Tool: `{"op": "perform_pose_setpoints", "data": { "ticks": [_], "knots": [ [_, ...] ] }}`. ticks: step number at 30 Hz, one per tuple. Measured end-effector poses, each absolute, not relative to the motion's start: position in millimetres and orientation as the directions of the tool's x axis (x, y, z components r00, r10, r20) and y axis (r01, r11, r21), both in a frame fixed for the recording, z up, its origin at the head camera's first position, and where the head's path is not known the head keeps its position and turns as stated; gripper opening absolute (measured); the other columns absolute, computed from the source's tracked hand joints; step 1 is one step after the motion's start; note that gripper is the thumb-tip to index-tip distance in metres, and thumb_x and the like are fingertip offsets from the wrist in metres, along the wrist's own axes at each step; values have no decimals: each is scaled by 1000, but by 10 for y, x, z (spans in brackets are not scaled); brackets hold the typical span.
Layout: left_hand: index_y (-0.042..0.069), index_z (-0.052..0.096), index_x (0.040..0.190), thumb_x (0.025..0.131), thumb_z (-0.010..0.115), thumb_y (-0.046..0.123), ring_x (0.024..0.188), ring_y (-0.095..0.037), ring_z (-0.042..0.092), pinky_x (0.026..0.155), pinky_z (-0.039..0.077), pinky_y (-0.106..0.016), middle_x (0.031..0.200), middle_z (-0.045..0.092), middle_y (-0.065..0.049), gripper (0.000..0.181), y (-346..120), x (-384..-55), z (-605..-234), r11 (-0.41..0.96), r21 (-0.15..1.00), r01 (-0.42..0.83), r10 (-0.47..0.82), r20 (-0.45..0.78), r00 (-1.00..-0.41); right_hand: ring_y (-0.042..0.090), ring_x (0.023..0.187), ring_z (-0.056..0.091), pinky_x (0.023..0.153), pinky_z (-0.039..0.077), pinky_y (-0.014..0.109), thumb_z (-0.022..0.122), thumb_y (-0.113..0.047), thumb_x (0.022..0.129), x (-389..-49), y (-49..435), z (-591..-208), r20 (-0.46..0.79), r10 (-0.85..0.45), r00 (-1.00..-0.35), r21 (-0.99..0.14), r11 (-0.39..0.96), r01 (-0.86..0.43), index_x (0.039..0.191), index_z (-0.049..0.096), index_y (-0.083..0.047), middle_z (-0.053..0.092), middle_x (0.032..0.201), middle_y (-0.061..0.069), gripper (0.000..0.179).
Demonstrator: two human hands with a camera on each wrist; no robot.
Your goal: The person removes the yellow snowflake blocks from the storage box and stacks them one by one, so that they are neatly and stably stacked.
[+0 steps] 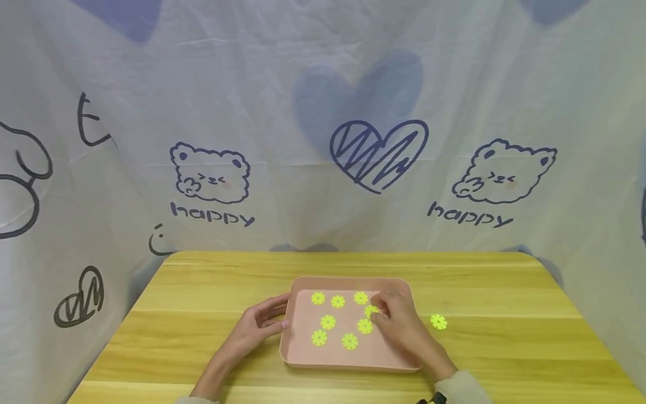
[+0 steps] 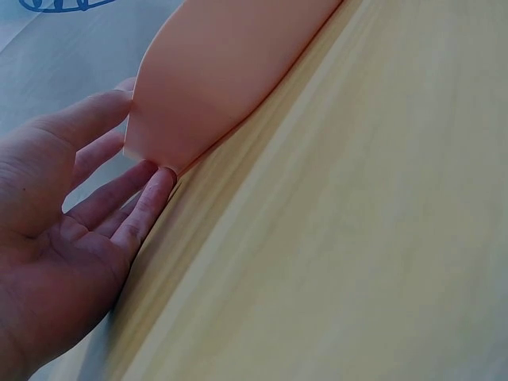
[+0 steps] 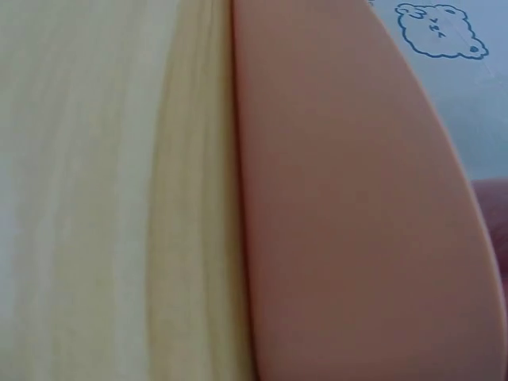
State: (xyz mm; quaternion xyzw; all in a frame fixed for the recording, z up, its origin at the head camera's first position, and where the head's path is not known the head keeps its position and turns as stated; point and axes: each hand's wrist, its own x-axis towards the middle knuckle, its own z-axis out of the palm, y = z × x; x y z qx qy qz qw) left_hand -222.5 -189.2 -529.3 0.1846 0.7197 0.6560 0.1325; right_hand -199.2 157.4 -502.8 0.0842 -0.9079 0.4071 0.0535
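A shallow pink tray point(image 1: 330, 356) rests on the wooden table, with several yellow notched plastic discs, like snowflake building pieces, lying spread flat in it. At its left side my left hand point(image 1: 254, 325) holds the tray: thumb on the rim, fingers against the outer wall. The left wrist view shows this hand point(image 2: 87, 190) with fingertips low on the tray wall point(image 2: 214, 79). Over the tray's right part, my right hand point(image 1: 401, 322) pinches a yellow disc point(image 1: 371, 310) between thumb and forefinger. Only a sliver of that hand appears in the right wrist view, behind the tray wall point(image 3: 365, 206).
One more yellow disc point(image 1: 438, 322) lies on the wooden table point(image 1: 504, 331) to the right of the tray. A pale cloth point(image 1: 282, 185) printed with bears and hearts hangs behind and beside the table.
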Motion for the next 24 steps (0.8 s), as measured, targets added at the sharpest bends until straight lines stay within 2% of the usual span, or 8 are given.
{"op": "perform_pose_setpoints", "data": {
  "ticks": [7, 15, 20, 24],
  "knots": [
    [1, 46, 152, 95, 73, 4, 140, -40, 46, 107, 51, -30, 155, 46, -20, 64, -1883, -2228, -5304, 69, 993, 95, 439, 55, -897, 18, 86, 52, 77, 52, 37, 77, 2, 83, -1995, 1562, -5088, 184, -109, -977, -681, 702, -207, 106, 72, 0, 60, 93, 6, 24],
    [-2, 43, 153, 97, 71, 5, 140, -44, 44, 107, 50, -28, 155, 44, -25, 63, -1910, -2207, -5299, 80, 991, 104, 444, 59, -894, 16, 80, 50, 69, 48, 30, 74, 7, 81, -2024, 1540, -5090, 197, -124, -973, -673, 705, -226, 103, 66, -6, 56, 87, 4, 27],
    [-1, 44, 152, 96, 72, 5, 140, -43, 44, 107, 50, -28, 154, 45, -24, 63, -1905, -2210, -5291, 81, 992, 99, 441, 54, -896, 14, 76, 52, 66, 50, 27, 66, 14, 84, -2035, 1559, -5067, 208, -142, -968, -705, 665, -249, 101, 64, -9, 59, 84, 4, 28],
    [0, 45, 152, 95, 73, 5, 141, -40, 45, 107, 50, -28, 155, 46, -21, 64, -1892, -2215, -5285, 82, 993, 80, 434, 37, -900, 15, 79, 54, 70, 52, 26, 62, 14, 87, -2031, 1583, -5042, 200, -128, -971, -750, 618, -236, 100, 65, -10, 61, 87, 4, 27]
  ]
}}
